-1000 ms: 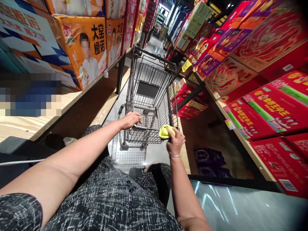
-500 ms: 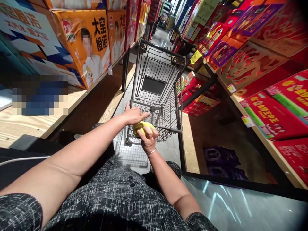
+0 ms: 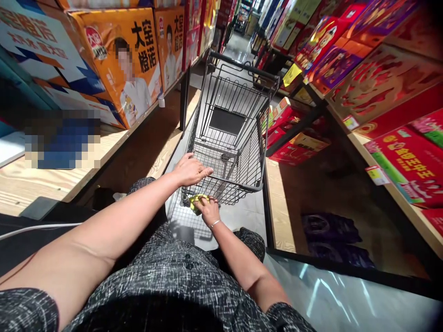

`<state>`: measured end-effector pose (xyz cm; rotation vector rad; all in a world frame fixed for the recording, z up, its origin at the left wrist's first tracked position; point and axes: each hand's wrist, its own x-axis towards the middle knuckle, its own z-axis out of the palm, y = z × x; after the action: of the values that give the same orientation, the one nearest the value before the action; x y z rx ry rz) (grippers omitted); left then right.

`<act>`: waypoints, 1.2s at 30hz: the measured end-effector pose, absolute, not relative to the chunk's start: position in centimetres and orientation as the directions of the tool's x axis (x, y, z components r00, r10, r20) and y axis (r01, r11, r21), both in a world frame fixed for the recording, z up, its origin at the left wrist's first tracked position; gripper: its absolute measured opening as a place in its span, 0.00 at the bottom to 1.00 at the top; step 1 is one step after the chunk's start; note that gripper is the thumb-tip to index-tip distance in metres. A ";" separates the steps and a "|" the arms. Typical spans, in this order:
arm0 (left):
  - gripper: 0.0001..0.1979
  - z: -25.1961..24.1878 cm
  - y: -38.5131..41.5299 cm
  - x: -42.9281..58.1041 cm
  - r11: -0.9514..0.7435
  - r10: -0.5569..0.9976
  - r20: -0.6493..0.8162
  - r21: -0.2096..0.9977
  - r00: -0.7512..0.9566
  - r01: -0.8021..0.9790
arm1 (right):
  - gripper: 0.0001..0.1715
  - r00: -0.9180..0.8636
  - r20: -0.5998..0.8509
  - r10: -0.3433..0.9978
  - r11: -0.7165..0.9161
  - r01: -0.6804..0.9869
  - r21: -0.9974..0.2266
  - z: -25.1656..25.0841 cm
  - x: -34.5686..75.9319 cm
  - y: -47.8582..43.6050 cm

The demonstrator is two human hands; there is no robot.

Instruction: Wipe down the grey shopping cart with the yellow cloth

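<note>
A grey wire shopping cart (image 3: 238, 129) stands in the aisle right in front of me, with nothing in its basket. My left hand (image 3: 190, 169) rests on the near rim of the cart, fingers laid over the bar. My right hand (image 3: 206, 210) is lower, closed on a yellow cloth (image 3: 196, 201) and pressing it against the cart's lower frame below the basket. A thin bracelet sits on my right wrist.
Orange and blue printed boxes (image 3: 138, 60) line a wooden shelf (image 3: 20, 184) on the left. Red gift boxes (image 3: 401, 161) fill the shelves on the right, with more red boxes (image 3: 294, 143) low by the cart. The grey aisle floor (image 3: 238, 46) runs ahead.
My right hand carried the yellow cloth from the cart's right rear corner across to the left and then down to the lower frame. My left hand stayed on the near rim.
</note>
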<state>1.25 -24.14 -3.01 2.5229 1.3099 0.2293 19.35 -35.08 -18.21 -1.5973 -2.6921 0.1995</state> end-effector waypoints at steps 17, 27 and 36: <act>0.25 -3.1 -24.2 1.7 -0.559 0.807 0.023 0.357 0.591 0.749 | 0.14 -0.300 0.278 0.913 0.354 0.920 -0.170 -20.7 22.8 -34.8; 0.23 -4.5 -22.7 -0.4 -0.579 0.811 0.115 0.296 0.573 0.760 | 0.21 -0.285 0.559 0.778 0.409 0.907 -0.106 -11.7 20.9 -33.4; 0.21 -5.1 -20.9 -2.2 -0.559 0.827 0.152 0.331 0.542 0.760 | 0.26 -0.226 0.538 0.812 0.288 0.957 -0.033 -6.4 24.4 -32.5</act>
<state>-2.22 -20.88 -5.09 2.5533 1.3369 0.4297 24.37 -32.46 -6.42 -1.5823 -2.1065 -0.4244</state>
